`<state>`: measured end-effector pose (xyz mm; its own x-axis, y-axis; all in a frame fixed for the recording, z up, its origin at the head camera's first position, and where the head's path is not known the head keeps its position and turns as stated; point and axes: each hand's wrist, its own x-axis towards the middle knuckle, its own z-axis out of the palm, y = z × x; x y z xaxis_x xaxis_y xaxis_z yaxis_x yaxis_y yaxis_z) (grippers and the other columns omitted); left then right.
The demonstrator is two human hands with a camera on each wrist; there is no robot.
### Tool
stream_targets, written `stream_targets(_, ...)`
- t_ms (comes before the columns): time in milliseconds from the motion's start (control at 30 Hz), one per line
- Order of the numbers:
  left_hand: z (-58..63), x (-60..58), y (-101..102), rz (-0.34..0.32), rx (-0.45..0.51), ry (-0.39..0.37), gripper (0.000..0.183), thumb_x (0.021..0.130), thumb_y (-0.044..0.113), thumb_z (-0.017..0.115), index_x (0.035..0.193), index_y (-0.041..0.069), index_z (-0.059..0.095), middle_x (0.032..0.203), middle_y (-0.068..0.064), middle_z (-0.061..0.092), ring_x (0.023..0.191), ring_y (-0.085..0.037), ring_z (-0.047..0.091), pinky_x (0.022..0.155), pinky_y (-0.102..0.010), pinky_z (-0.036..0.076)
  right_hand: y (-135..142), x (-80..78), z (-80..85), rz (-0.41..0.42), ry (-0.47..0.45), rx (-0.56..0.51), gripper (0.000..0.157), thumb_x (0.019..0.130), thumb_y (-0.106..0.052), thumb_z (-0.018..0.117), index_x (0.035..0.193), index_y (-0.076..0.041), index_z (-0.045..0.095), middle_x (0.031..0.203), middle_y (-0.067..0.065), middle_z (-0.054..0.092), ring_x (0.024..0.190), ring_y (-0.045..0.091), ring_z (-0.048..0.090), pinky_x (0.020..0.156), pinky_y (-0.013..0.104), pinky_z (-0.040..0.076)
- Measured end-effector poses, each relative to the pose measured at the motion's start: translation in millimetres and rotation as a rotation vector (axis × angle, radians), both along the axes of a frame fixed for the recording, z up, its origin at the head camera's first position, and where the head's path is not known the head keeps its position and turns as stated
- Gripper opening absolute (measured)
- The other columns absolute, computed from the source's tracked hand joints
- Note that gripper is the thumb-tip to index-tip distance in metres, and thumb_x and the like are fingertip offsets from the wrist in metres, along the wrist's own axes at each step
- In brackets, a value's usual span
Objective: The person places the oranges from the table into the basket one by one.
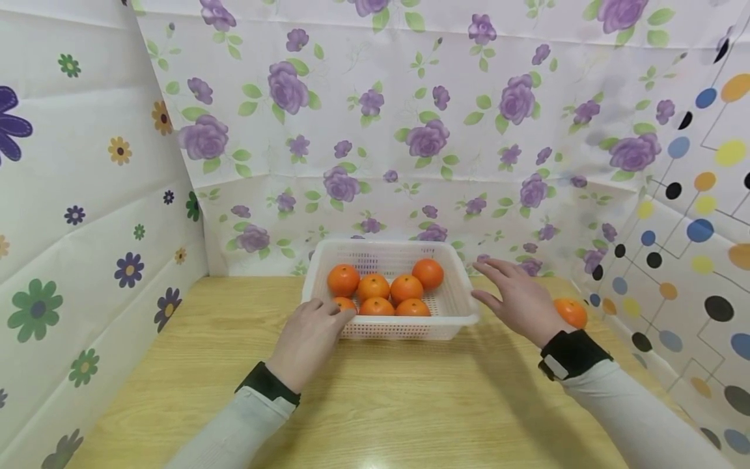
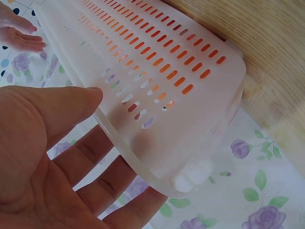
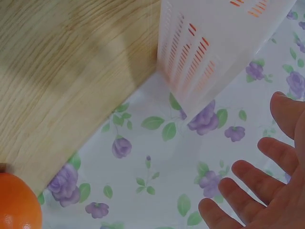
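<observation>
A white plastic basket (image 1: pixel 404 320) with slotted walls holds several oranges (image 1: pixel 374 288). At its front left corner, my left hand (image 1: pixel 310 335) grips the rim. In the left wrist view the thumb (image 2: pixel 76 101) lies against the outer side of the basket wall (image 2: pixel 157 143), and the fingers reach over the rim to the inner side. My right hand (image 1: pixel 521 303) hovers just right of the basket, apart from it, fingers extended and holding nothing. Beyond the right wrist, a single orange (image 1: pixel 571 313) lies on the table; the right wrist view shows that orange (image 3: pixel 18 202) at lower left.
The wooden table (image 1: pixel 387 397) runs back to a flower-printed cloth (image 1: pixel 387 117) behind the basket. Patterned cloths also hang at the left (image 1: pixel 76 247) and the right (image 1: pixel 691 273), bounding the space.
</observation>
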<state>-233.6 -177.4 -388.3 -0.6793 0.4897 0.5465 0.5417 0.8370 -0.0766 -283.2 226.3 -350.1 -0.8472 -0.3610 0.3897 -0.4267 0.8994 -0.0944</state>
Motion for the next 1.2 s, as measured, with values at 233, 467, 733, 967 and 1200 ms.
stream_targets(233,0.0,0.3,0.2,0.006,-0.001,-0.005,0.035,0.087,-0.001,0.091,0.114,0.017,0.079,0.101,-0.004,0.077,0.085,-0.028,0.06,0.084,-0.045,0.058,9.4,-0.5,0.0,-0.011,-0.008,0.002,0.066,0.106,-0.03,0.077,0.162,-0.007,0.053,0.157,0.03,0.054,0.139,0.054,0.055,0.105,0.071,0.05)
stream_targets(467,-0.3,0.1,0.3,0.004,-0.002,-0.011,0.034,0.088,-0.001,0.091,0.114,0.017,0.08,0.102,-0.005,0.077,0.086,-0.028,0.061,0.086,-0.045,0.058,22.2,0.8,-0.5,-0.029,-0.023,-0.01,0.064,0.108,-0.033,0.074,0.162,-0.005,0.052,0.159,0.032,0.051,0.143,0.056,0.05,0.104,0.073,0.05)
stream_targets(733,-0.1,0.6,0.2,0.016,-0.011,-0.029,0.035,0.088,0.0,0.09,0.117,0.017,0.079,0.104,-0.004,0.077,0.088,-0.028,0.062,0.09,-0.046,0.059,34.7,3.8,-0.4,-0.018,0.012,-0.02,0.063,0.107,-0.029,0.077,0.159,-0.002,0.055,0.155,0.034,0.053,0.14,0.056,0.052,0.105,0.072,0.048)
stream_targets(967,0.0,0.4,-0.1,0.0,0.004,-0.014,0.035,0.087,-0.002,0.09,0.115,0.016,0.079,0.103,-0.004,0.077,0.087,-0.028,0.061,0.089,-0.047,0.059,44.6,3.7,-2.3,-0.019,0.035,-0.016,0.061,0.107,-0.029,0.076,0.158,-0.002,0.056,0.154,0.033,0.054,0.14,0.056,0.051,0.104,0.072,0.048)
stream_targets(1200,-0.4,0.6,-0.4,-0.001,0.007,-0.011,0.035,0.087,-0.002,0.09,0.114,0.016,0.079,0.103,-0.005,0.077,0.086,-0.028,0.061,0.087,-0.046,0.059,49.8,4.6,-3.2,-0.033,0.03,-0.031,0.061,0.107,-0.028,0.076,0.158,-0.001,0.056,0.155,0.033,0.053,0.142,0.057,0.048,0.111,0.074,0.042)
